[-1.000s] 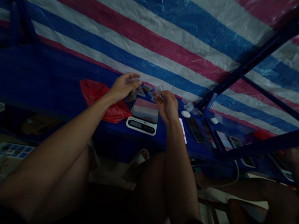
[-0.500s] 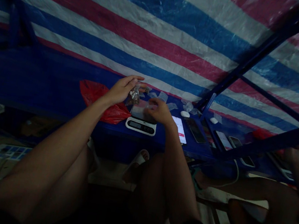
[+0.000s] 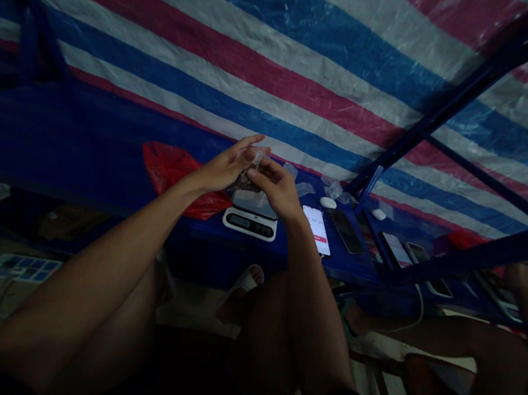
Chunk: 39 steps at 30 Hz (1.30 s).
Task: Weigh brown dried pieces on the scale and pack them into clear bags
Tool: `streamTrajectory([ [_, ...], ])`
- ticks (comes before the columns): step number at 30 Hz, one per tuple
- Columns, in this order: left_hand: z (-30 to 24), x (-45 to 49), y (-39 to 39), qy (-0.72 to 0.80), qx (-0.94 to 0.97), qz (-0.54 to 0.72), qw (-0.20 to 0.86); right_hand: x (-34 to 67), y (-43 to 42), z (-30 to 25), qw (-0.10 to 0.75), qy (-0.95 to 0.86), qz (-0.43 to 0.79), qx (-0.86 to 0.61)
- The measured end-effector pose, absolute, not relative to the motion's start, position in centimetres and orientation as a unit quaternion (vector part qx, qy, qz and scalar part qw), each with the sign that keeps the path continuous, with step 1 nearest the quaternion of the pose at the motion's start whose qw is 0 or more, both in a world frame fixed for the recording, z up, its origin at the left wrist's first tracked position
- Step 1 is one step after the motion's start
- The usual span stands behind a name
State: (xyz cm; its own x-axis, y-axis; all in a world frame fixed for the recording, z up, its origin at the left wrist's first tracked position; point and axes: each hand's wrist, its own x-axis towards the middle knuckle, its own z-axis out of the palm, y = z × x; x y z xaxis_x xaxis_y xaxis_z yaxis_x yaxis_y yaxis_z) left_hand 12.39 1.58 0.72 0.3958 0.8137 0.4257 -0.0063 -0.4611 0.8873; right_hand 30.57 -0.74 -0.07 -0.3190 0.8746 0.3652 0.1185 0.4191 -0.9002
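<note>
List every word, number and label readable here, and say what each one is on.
Digital kitchen scale: display and markings too small to read.
Smartphone: small text and a pink bar on the lit screen, too blurred to read.
Blue-and-white printed sheet: too blurred to read.
Nothing here can be quoted.

Exposure is dim overall, with soft, diffuse light and no hard shadows on the striped blue, white and red plastic tarpaulin (image 3: 264, 71), a small glowing white-and-pink phone screen (image 3: 315, 230) the brightest spot, dark bare legs (image 3: 88, 323) underexposed, and blue steel frame bars (image 3: 483, 79) bowed by wide-angle edge distortion.
</note>
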Motion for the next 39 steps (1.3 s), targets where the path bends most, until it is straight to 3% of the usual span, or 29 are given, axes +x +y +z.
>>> streamTrajectory([
  [10,0.2,11.4,2.0,0.282,0.683,0.42,0.527,32.3,-0.2,0.3,0.558,-0.649,0.315,-0.41],
  [16,0.5,11.6,1.5,0.302,0.689,0.405,0.52,32.0,-0.2,0.5,0.609,-0.599,0.361,-0.375],
  [21,0.7,11.4,1.2,0.317,0.724,0.372,0.487,32.6,0.2,0.2,0.622,-0.592,0.364,-0.362],
  [29,1.5,11.2,1.6,0.357,0.67,0.538,0.368,32.5,0.0,0.1,0.591,-0.614,0.363,-0.376],
  [39,1.8,11.3,1.2,0.399,0.7,0.52,0.283,32.3,0.6,-0.4,0.587,-0.641,0.321,-0.376],
])
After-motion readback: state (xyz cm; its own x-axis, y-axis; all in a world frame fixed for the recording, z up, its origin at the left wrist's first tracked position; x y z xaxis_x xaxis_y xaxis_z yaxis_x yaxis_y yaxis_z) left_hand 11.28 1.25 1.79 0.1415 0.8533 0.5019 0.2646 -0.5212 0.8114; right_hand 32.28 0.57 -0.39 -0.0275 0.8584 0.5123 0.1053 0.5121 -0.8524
